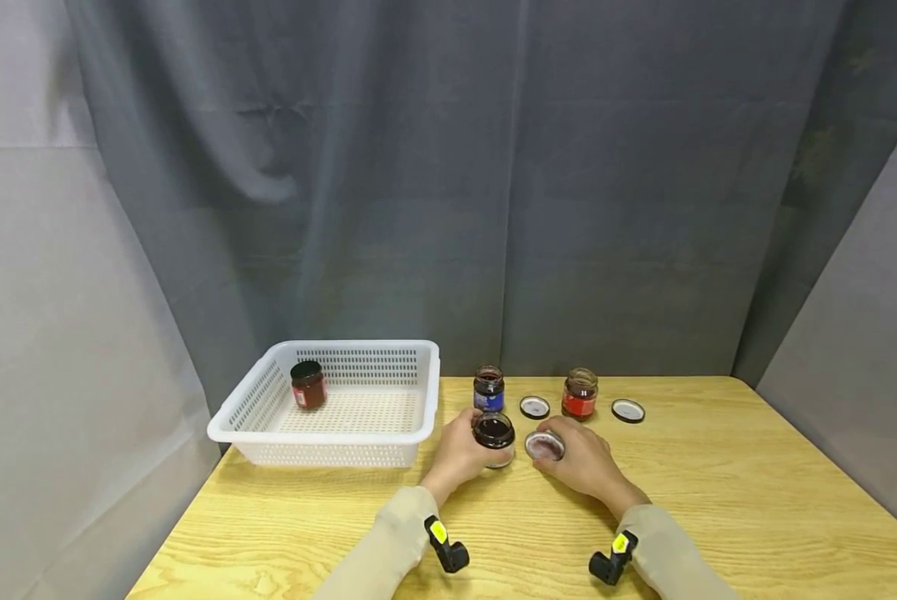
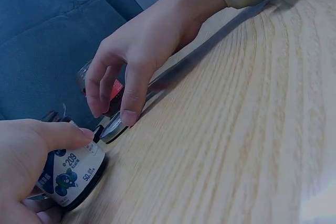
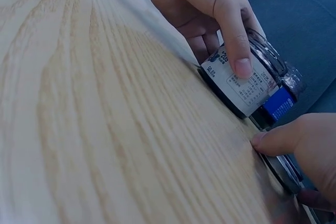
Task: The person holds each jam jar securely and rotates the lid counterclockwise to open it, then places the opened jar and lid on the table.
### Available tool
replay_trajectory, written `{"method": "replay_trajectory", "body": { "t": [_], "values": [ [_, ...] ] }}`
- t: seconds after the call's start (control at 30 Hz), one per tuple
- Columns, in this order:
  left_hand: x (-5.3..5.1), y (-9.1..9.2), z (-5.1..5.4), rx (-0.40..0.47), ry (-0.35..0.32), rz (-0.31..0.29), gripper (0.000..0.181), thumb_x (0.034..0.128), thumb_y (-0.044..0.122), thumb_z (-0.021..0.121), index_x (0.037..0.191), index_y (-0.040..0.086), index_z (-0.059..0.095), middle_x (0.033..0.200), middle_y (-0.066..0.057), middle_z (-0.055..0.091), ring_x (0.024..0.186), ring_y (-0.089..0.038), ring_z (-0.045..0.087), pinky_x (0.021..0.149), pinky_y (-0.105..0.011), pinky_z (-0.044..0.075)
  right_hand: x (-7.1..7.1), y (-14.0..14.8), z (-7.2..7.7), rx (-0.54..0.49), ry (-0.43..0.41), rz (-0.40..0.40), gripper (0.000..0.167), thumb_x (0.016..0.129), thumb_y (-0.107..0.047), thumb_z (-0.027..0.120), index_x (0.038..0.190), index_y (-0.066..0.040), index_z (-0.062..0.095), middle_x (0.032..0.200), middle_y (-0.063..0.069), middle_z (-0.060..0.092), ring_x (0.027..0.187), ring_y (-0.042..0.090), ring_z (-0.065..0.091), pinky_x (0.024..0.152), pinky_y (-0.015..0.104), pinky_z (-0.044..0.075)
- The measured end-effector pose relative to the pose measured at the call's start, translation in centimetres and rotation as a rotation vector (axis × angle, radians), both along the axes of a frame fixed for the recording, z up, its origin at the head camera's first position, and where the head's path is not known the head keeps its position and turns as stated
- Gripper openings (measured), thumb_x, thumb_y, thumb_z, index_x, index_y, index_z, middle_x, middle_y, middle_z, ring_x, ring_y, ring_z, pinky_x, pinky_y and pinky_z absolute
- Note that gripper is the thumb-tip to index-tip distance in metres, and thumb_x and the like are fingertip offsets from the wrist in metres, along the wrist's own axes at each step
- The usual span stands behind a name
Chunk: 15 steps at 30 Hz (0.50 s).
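My left hand [image 1: 459, 452] grips an open glass jam jar [image 1: 496, 442] of dark jam, thumb and fingers around its sides. That jar stands upright; its white label shows blueberries in the left wrist view. Just to the right, my right hand [image 1: 579, 458] pinches a jar lid [image 1: 544, 445] at its rim, low at the tabletop. The lid's pale inner side, smeared with jam, faces up. In the right wrist view the right thumb [image 3: 270, 139] lies at the lid's edge, and the other fingers are mostly out of sight.
Behind the hands stand an open blue-labelled jar [image 1: 488, 388] and an open red-labelled jar [image 1: 579, 393]. Two upturned lids, one between the jars [image 1: 534, 407] and one farther right [image 1: 628, 411], lie there. A white basket [image 1: 321, 437] at left holds a black-capped jar [image 1: 309, 385].
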State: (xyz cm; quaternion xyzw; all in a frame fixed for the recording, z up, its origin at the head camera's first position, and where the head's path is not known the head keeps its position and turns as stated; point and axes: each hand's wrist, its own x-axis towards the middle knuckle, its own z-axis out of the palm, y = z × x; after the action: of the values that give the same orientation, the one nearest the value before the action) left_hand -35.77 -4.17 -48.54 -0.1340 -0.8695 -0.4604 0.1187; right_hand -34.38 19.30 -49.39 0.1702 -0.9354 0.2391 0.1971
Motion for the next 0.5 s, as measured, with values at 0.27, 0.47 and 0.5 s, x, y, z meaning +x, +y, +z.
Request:
{"method": "replay_trajectory", "body": {
  "t": [0.27,0.47,0.5],
  "values": [
    [0.21,0.00,0.06,0.008,-0.013,-0.021,0.100,0.0684,0.032,0.097,0.149,0.002,0.046,0.129,-0.018,0.065,0.117,-0.033,0.062,0.102,-0.047,0.048,0.02,0.10,0.27,0.012,-0.002,0.015,0.050,0.078,-0.028,0.092,0.121,-0.014,0.070,0.125,0.006,0.066,0.112,0.038,0.064,0.084,0.065,0.048],
    [0.24,0.02,0.15,-0.013,-0.013,-0.023,0.100,0.0702,0.032,0.096,0.151,0.001,0.045,0.132,-0.020,0.063,0.121,-0.035,0.060,0.104,-0.049,0.047,0.14,0.05,0.53,0.015,-0.018,0.024,0.053,0.079,-0.026,0.092,0.124,-0.013,0.070,0.128,0.008,0.065,0.114,0.040,0.062,0.086,0.067,0.048],
    [0.25,0.02,0.17,-0.016,-0.014,-0.021,0.100,0.0702,0.032,0.096,0.150,0.001,0.045,0.132,-0.020,0.063,0.120,-0.035,0.060,0.104,-0.050,0.047,0.16,0.06,0.57,0.015,-0.021,0.026,0.053,0.079,-0.026,0.092,0.125,-0.012,0.070,0.128,0.009,0.065,0.115,0.040,0.062,0.086,0.067,0.048]
  ]
}}
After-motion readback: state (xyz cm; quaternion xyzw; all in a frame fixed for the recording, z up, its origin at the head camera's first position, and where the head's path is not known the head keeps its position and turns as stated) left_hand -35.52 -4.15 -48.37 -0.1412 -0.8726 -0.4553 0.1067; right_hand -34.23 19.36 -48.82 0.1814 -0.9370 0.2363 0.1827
